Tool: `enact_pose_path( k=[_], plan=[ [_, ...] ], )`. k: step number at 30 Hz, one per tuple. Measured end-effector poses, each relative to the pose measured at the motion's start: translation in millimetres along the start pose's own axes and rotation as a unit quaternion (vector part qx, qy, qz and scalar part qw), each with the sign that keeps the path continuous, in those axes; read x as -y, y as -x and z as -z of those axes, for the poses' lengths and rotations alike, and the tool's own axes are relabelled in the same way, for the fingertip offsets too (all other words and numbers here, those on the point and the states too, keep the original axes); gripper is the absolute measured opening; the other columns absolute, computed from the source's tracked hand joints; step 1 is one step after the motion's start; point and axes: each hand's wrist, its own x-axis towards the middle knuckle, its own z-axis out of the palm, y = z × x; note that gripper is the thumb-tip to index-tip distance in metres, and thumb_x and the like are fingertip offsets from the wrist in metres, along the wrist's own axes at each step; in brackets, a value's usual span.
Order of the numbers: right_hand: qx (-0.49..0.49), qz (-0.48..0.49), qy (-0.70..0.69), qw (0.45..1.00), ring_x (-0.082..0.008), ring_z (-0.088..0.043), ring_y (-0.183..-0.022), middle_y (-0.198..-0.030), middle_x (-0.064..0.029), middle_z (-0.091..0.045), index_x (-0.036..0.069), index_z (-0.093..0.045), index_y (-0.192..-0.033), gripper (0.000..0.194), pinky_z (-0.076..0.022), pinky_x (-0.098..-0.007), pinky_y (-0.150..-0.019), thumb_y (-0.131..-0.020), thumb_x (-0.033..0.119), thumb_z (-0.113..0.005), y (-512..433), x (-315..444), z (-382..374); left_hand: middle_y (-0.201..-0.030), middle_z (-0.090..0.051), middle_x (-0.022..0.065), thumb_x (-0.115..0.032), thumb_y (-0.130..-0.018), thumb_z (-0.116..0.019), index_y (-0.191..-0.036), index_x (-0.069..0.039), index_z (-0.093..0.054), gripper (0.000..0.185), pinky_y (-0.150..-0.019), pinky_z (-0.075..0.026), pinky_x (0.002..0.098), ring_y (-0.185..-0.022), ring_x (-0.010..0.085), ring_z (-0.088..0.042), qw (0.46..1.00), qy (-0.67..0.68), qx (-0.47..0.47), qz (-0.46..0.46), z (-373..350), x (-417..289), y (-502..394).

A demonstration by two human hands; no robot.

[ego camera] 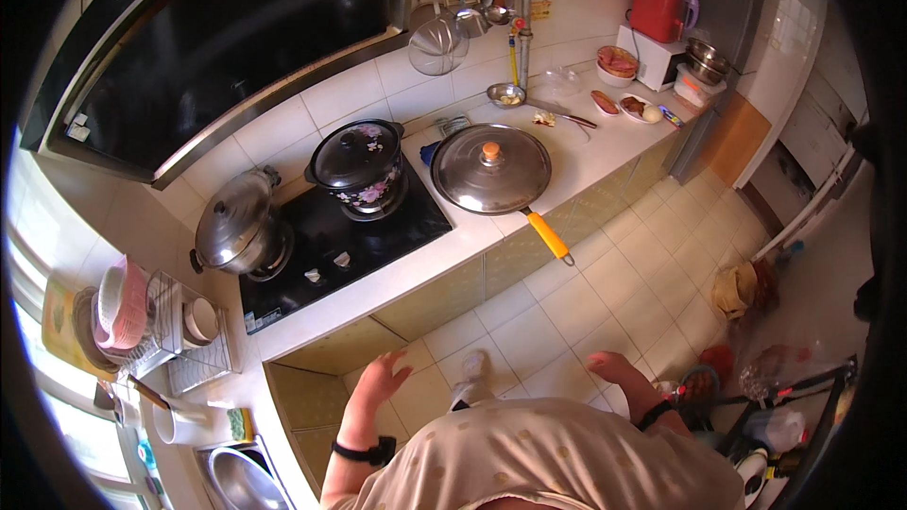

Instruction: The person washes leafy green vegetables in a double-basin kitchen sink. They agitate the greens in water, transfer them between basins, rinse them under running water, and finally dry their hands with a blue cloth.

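My left hand [383, 376] hangs in the air before the cabinet fronts, fingers apart, holding nothing. Over the tiled floor is my right hand [611, 367], also free of any object, with fingers loosely spread. Ahead on the counter, a frying pan with a yellow handle [547, 234] sits under a domed metal lid [489, 180] with an orange knob. To its left, a black floral lidded pot [361, 168] rests on the right burner of the gas hob [312, 241]. A lidded steel pot [237, 223] stands on the left burner.
A steel sink basin [244, 480], a sponge [240, 425] and a dish rack [202, 361] are at left. Along the counter lie a knife [570, 115], a metal bowl [506, 95] and a plate of food [638, 108]. The range hood [241, 49] overhangs the hob. Bags [737, 290] stand at right.
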Motion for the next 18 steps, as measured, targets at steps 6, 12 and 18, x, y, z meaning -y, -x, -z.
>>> enact_pose_path(
  k=[6,12,18],
  plan=[
    [-0.195,-0.090,-0.196,0.957,-0.0306,-0.061,-0.102,-0.109,-0.0171,-0.064,0.002,-0.061,-0.111,0.050,-0.0482,-0.0368,-0.088,-0.084,0.045,-0.061,-78,44,73,-0.123,-0.060,0.0105,-0.036,-0.096,-0.054,-0.126,-0.001,-0.054,0.047,-0.096,-0.043,0.0344,-0.114,0.0228,-0.055,0.958,0.286,-0.021,-0.022,-7,-19,-156],
    [-0.266,-0.028,-0.037,0.963,-0.0307,-0.061,-0.105,-0.106,-0.0198,-0.065,-0.002,-0.048,-0.129,0.074,-0.0473,-0.0364,-0.090,-0.077,0.047,-0.070,-176,137,120,-0.136,-0.050,0.0094,-0.057,-0.095,-0.039,-0.134,-0.007,-0.048,0.064,-0.101,-0.037,0.0411,-0.125,0.0257,-0.046,0.852,0.511,-0.019,0.114,1,-20,-286],
    [-0.031,-0.116,-0.198,0.973,-0.0311,-0.065,-0.079,-0.085,-0.0144,-0.067,0.000,-0.055,-0.112,0.058,-0.0520,-0.0370,-0.071,-0.074,0.040,-0.072,-228,172,132,-0.140,-0.045,0.0120,-0.059,-0.095,-0.037,-0.138,-0.008,-0.043,0.068,-0.106,-0.029,0.0461,-0.129,0.0280,-0.041,0.775,0.613,-0.023,0.151,1,-2,-376]
  ],
)
